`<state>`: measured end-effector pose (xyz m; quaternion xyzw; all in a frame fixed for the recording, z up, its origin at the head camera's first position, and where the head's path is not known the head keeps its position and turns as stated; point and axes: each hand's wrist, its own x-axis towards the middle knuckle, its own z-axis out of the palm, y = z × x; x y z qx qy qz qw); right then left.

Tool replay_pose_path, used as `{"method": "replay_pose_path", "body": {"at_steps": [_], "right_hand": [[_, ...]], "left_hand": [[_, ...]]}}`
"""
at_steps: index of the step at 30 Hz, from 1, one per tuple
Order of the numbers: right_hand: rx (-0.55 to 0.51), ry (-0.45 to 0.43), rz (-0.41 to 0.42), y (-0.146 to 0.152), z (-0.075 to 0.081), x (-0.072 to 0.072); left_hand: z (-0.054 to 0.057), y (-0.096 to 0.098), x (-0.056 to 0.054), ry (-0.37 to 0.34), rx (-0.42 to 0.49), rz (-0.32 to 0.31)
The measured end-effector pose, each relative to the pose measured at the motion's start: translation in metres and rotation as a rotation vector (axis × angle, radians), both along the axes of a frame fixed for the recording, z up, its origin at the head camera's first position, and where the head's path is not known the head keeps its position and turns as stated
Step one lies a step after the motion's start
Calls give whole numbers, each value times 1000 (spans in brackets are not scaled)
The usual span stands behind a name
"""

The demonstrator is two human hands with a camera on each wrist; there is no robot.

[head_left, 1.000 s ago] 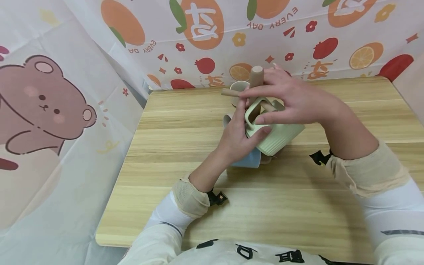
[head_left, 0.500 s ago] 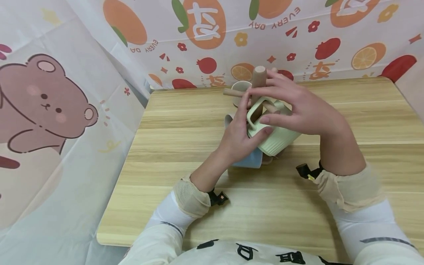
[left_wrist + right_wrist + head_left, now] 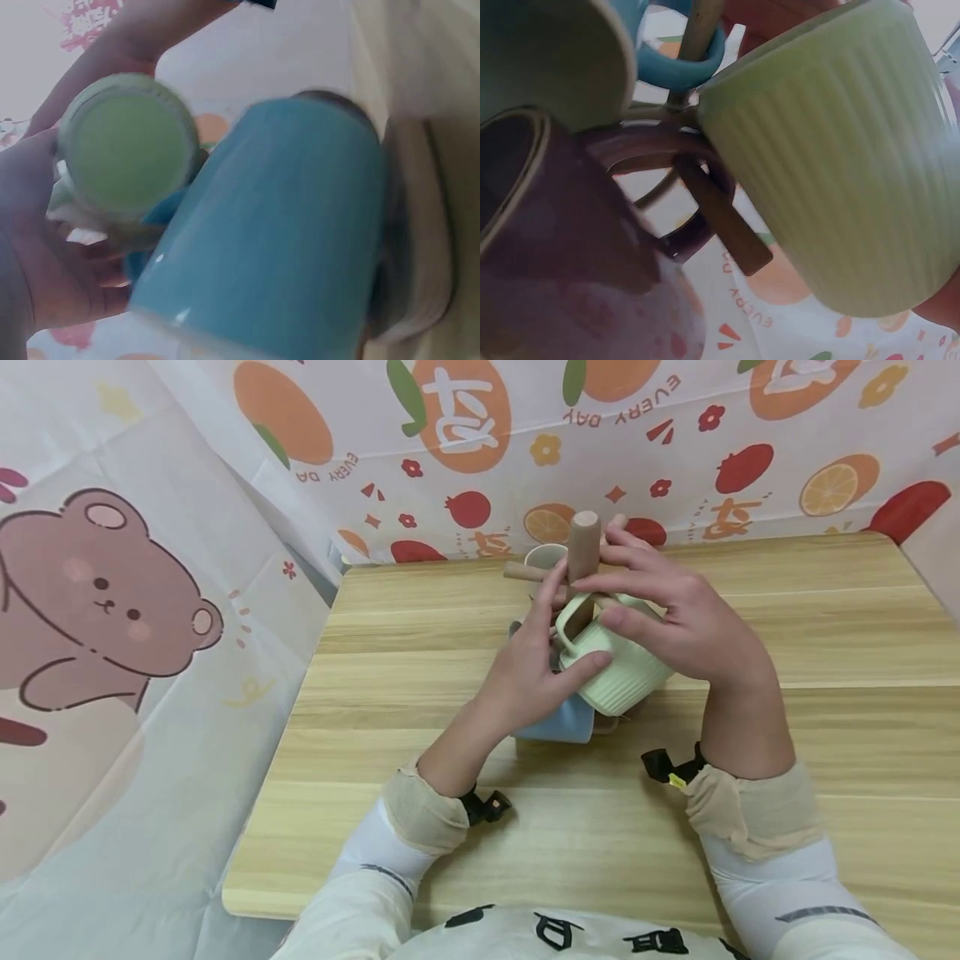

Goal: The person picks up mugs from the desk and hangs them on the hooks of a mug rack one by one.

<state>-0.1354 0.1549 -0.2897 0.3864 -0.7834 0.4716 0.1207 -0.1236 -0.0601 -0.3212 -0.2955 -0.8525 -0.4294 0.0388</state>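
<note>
A light green ribbed mug hangs tilted at a wooden mug tree, its handle up beside the post. My left hand holds the mug from the left, thumb along its side and fingers reaching past the handle. From the right, my right hand grips the mug's upper part, thumb near the handle and forefinger reaching to the post. The right wrist view shows a wooden peg through the handle of a dark purple mug, beside the green one. Some right-hand fingers are hidden.
A blue mug hangs below my left hand. Behind the tree is a pale mug. Another bare peg sticks out left. The wooden table meets a fruit-print curtain at its back edge.
My right forearm has swung left and toward my body, its wrist turning more upright. The green mug has shifted slightly left, while my left hand stays nearly in place.
</note>
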Motion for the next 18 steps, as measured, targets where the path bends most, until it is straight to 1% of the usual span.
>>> {"method": "replay_pose_path", "body": {"at_steps": [2, 4, 6, 8, 9, 11, 13, 14, 16, 17, 18], "right_hand": [[-1, -11, -9, 0, 0, 1], [9, -17, -16, 0, 1, 1], [19, -21, -18, -1, 1, 1], [28, -28, -21, -1, 1, 0], [32, -30, -24, -1, 1, 0], [39, -34, -33, -1, 1, 0], [42, -44, -41, -1, 1, 0], [44, -49, -45, -1, 1, 1], [47, -59, -50, 0, 1, 1], [47, -61, -49, 0, 1, 1], [48, -62, -47, 0, 1, 1]], "left_hand": [[5, -6, 1, -20, -51, -6], [13, -15, 3, -30, -107, -2], [21, -27, 6, -2, -141, 7], [33, -41, 9, 49, -134, 31], [39, -49, 10, 93, -111, 42], [49, -65, 6, 180, -36, 69], [57, -77, -3, 206, 34, 124], [58, -81, -10, 200, 52, 154], [55, -87, -30, 131, 55, 212], [51, -89, -42, 75, 30, 243], [46, -89, -54, 11, -15, 273]]}}
